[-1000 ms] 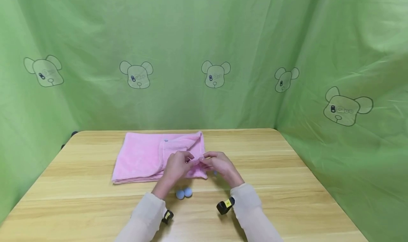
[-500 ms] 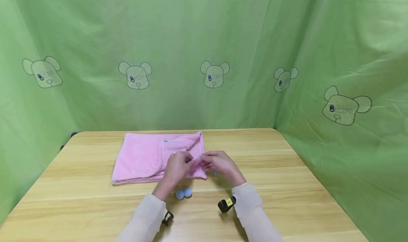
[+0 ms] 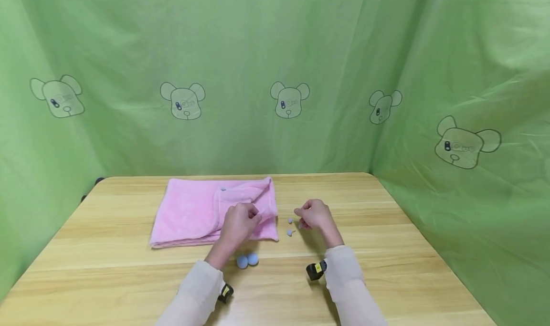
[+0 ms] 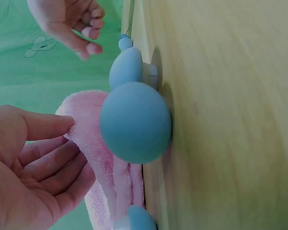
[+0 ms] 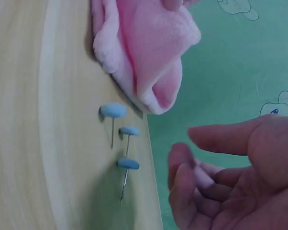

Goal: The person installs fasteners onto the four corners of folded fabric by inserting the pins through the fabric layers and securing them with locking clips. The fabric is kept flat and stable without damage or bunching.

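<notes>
A folded pink plush cloth (image 3: 186, 211) lies at the left of the table. My left hand (image 3: 238, 225) pinches a raised fold at its right side; in the left wrist view the thumb presses on the plush cloth (image 4: 94, 124). My right hand (image 3: 319, 217) is to the right of the cloth, with thumb and forefinger apart and no held object visible. Just below it, several blue-headed pins (image 5: 113, 110) with thin metal needles rest on the table. Two round blue caps (image 3: 247, 260) lie nearer the front, one showing a pale base in the left wrist view.
The wooden table (image 3: 386, 278) has rounded far corners. Green curtains (image 3: 240, 140) with bear-head drawings hang behind it and on both sides. A small grey-blue piece (image 3: 223, 189) sits on the cloth. Another blue cap (image 4: 141, 218) shows beside the cloth in the left wrist view.
My right hand has let go of the cloth and moved right, uncovering the pins on the table. The left hand stays on the fold, and the cloth's right edge has settled slightly.
</notes>
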`<action>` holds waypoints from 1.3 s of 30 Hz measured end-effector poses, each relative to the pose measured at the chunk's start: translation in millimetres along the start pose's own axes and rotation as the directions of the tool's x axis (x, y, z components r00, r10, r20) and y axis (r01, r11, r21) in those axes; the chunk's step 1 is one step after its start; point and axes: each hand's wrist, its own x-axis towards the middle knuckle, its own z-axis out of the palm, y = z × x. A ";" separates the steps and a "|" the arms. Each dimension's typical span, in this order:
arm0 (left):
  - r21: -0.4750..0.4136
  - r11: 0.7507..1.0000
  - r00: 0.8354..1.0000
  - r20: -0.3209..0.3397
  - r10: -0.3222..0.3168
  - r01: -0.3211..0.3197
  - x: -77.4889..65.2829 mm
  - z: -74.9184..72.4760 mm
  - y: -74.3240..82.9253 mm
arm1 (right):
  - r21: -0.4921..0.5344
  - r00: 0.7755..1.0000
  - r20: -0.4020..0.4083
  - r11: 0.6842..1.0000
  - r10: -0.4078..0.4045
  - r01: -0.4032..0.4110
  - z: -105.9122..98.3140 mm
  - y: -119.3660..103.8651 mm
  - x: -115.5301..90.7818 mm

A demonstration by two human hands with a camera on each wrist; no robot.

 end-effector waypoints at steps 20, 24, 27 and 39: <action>0.012 1.000 1.000 0.000 0.002 -0.002 -0.7 0.8 -0.5 | -0.259 0.995 0.072 0.964 0.074 -0.053 13.8 13.3 3.0; 0.016 1.000 1.000 -0.003 0.007 -0.007 -0.9 0.6 -0.9 | -0.232 0.997 0.051 0.972 0.059 -0.046 11.9 11.6 1.7; 0.012 1.000 1.000 -0.003 0.003 -0.003 -0.2 0.4 -0.8 | -0.204 0.999 0.023 0.979 0.029 -0.023 9.6 9.6 0.9; 0.016 1.000 1.000 -0.011 -0.005 0.005 0.5 0.9 -2.0 | -0.086 1.000 0.003 0.996 0.009 -0.008 11.0 3.8 3.4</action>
